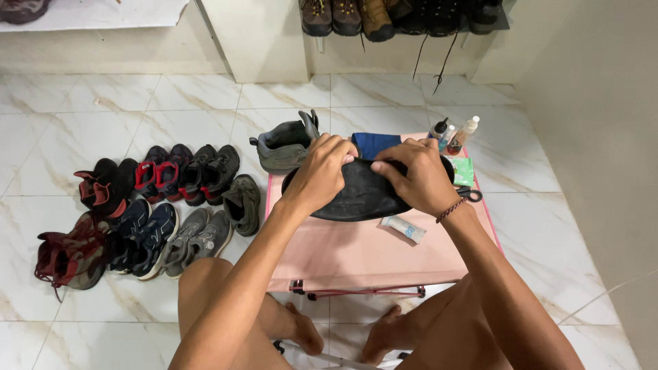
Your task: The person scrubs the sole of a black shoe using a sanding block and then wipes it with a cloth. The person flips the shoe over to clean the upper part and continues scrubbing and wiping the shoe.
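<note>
Both my hands grip a black shoe (pixel 360 195) held sole-up over a small pink folding table (pixel 356 253). My left hand (pixel 321 168) clasps its left end and upper edge. My right hand (pixel 419 175), with a cord bracelet at the wrist, pinches the upper edge near the middle. A grey shoe (pixel 284 145) sits at the table's far left corner. A blue cloth (pixel 375 144) lies behind the hands. A small white tube (pixel 403 228) rests on the table under my right wrist.
Small bottles (pixel 452 134), a green packet (pixel 463 171) and black scissors handles (pixel 471 194) sit at the table's right side. Several pairs of shoes (pixel 154 205) lie on the marble floor to the left. More shoes (pixel 384 15) hang on a rack by the far wall.
</note>
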